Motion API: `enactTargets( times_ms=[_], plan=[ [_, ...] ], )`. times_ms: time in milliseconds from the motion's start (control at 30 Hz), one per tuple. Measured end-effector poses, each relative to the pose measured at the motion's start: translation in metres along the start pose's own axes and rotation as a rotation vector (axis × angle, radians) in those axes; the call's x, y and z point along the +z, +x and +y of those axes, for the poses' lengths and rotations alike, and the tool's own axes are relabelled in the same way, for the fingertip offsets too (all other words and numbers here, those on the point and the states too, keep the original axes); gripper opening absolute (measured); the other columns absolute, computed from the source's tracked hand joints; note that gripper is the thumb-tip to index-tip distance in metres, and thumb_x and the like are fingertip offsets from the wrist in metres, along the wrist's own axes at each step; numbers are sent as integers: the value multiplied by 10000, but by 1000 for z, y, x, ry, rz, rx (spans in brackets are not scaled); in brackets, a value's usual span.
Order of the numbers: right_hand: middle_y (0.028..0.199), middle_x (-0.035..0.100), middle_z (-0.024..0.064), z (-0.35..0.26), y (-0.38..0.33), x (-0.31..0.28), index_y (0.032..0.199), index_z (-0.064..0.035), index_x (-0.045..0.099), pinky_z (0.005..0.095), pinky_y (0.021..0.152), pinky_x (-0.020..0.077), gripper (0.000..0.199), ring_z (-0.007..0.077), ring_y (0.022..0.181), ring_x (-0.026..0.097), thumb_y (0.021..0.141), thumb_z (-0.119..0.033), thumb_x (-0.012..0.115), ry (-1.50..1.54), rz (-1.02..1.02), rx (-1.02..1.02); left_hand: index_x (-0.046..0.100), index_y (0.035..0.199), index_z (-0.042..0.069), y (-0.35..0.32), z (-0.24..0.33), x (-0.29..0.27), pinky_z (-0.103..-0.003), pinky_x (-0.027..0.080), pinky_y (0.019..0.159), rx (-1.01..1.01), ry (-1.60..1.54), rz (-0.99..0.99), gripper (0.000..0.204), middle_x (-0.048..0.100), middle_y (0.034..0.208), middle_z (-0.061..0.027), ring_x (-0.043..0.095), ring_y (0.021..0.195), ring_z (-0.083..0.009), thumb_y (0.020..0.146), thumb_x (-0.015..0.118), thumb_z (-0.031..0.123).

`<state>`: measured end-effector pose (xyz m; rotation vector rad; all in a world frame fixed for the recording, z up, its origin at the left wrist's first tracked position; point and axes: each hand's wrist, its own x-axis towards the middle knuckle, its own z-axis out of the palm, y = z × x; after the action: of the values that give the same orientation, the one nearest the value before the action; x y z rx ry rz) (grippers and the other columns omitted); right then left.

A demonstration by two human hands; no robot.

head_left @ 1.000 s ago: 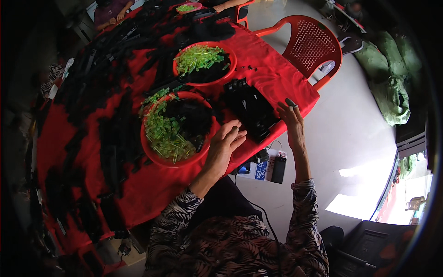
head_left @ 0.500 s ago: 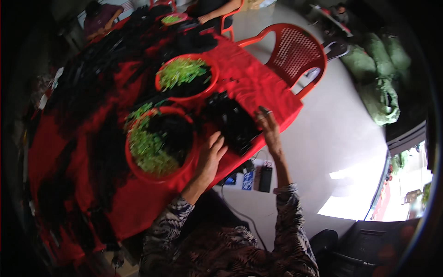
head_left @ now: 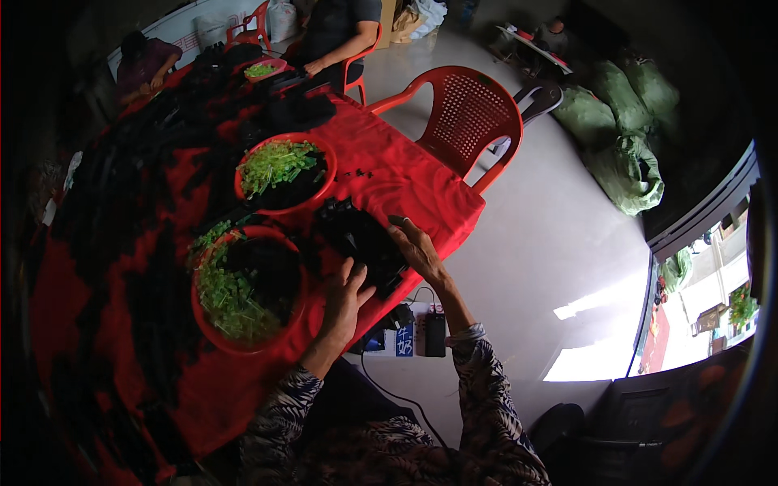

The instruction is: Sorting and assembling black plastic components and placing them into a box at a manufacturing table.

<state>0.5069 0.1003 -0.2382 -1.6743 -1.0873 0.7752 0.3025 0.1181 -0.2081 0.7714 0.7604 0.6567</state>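
A flat, dark, roughly rectangular tray of small black parts (head_left: 361, 243) is lying near the front right corner of the worktop (head_left: 405, 182), which is wearing a soft, creased red cloth; the tray's surface is looking bumpy and matte, though its fine detail is too dark to make out. The right hand (head_left: 415, 249) is resting on the tray's right edge with fingers spread and laid flat on it, not closed around anything. The left hand (head_left: 344, 301) is sitting at the tray's near edge, fingers loosely apart and fingertips touching the black parts, palm down on the cloth. Both forearms are coming up from the lower edge in sleeves of a leafy black-and-white print. Just left of the tray, a round red plastic bowl (head_left: 212, 317) is holding a mound of small bright-green pieces along its left side and dark pieces in the middle. Behind it, a second round red bowl (head_left: 241, 180) is carrying the same green and black mix. More black parts are lying heaped over the far and left stretches of the cloth. A red plastic chair (head_left: 474, 113) with a perforated back is standing at the worktop's right side on a smooth pale floor. Farther off, green sacks (head_left: 620, 134) are slumping on the floor, and another person's arm (head_left: 340, 53) is resting at the far end
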Motion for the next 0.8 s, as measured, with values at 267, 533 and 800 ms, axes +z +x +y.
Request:
enactTargets(
  times_ms=[267,533,800],
  plan=[
    [1123,676,161,-18,-33,-26,1320,12,569,312,922,466,443,205,1039,614,1031,-320,525,-10,144,62,233,1540,2,-2,-23,27,-432,386,1137,-38,-15,-65,742,293,1551,-196,356,1415,-302,981,607,316],
    [794,568,36,-15,-44,-36,1336,-23,572,258,563,373,469,104,641,460,1034,-378,523,-59,179,45,332,1496,0,-2,-61,27,-374,438,1064,234,314,-63,710,303,1503,-190,455,1292,-274,956,610,368],
    [1372,541,151,15,-52,-50,1445,8,448,363,1113,352,508,254,1289,478,1069,-334,444,-245,270,-154,432,1428,-2,-58,-45,11,-397,446,1020,264,137,19,577,486,1410,-202,523,1271,-296,957,587,292]
  ],
)
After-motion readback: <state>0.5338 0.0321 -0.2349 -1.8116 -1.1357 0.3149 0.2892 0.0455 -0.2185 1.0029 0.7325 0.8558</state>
